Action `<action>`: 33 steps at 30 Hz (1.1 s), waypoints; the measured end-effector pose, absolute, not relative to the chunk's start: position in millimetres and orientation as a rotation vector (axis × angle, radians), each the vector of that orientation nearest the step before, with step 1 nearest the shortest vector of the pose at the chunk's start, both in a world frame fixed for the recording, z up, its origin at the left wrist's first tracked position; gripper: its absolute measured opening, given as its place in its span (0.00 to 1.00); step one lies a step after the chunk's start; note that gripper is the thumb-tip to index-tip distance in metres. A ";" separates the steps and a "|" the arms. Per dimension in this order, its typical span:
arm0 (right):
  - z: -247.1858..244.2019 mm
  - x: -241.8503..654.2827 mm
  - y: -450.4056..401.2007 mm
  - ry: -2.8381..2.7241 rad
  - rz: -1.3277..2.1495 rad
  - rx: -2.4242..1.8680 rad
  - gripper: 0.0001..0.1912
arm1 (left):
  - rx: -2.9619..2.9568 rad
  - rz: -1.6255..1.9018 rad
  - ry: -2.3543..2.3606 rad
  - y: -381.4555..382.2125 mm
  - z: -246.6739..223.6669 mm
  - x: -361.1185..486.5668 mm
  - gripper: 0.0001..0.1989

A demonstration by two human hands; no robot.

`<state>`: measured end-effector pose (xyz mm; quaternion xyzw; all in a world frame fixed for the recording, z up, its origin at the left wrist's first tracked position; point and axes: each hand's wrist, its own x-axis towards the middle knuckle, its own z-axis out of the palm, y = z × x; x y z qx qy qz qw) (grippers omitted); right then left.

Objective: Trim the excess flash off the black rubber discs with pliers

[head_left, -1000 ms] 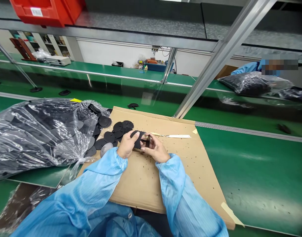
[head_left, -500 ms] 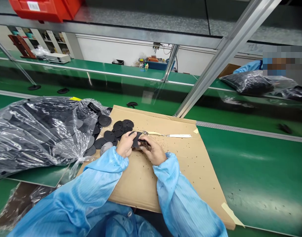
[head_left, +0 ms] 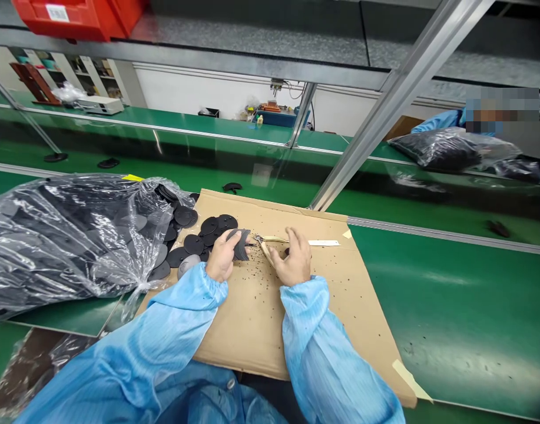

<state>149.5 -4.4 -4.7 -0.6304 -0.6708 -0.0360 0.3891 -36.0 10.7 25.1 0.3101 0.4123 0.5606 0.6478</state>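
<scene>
My left hand [head_left: 222,258] is closed on a curved black plastic piece [head_left: 240,245], which seems to be several thin layers together. To its right lies a pair of nippers [head_left: 264,246] with pale handles spread apart, jaws towards the left. Over the handle ends is my right hand [head_left: 294,259], fingers apart and curved, the thumb close to or touching the lower handle. A small dark thing shows beneath its fingers; I cannot make out what. Several black oval discs [head_left: 193,244] lie left of my left hand on a cardboard sheet [head_left: 243,330].
At left a large clear bag [head_left: 75,235] of black discs spills at its mouth. A white strip [head_left: 325,242] lies right of my right hand. Dark crumbs dot the cardboard. A metal post [head_left: 362,123] rises behind it. Another person's blue sleeve [head_left: 437,121] shows far right.
My right hand has come away from the black piece and moved right, its fingers spreading over the nippers' handles. My left hand keeps the piece, now more upright.
</scene>
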 end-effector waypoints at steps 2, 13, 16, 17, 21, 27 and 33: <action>-7.1 142.8 -4.8 -1.878 -0.021 -1.627 0.35 | 0.694 1.280 0.931 10.5 25.7 -36.0 0.17; -11.4 138.8 7.7 -1.933 0.014 -1.781 0.24 | 0.724 1.401 1.005 14.3 20.3 -35.5 0.19; -6.0 139.3 4.2 -1.787 0.038 -1.698 0.25 | 0.747 1.450 1.024 16.4 16.9 -36.5 0.21; -3.5 139.0 1.6 -1.721 0.044 -1.653 0.26 | 0.752 1.464 1.033 17.2 16.1 -37.1 0.22; 6.8 136.0 -10.8 -1.683 0.115 -1.467 0.28 | 0.770 1.492 1.091 21.4 16.3 -41.3 0.21; 10.7 127.6 -19.4 -2.097 0.075 -1.347 0.25 | 0.806 1.521 1.181 24.9 22.4 -47.7 0.14; 13.1 122.5 -21.2 -2.212 -0.139 -1.468 0.25 | 0.874 1.486 1.203 24.5 18.4 -48.1 0.14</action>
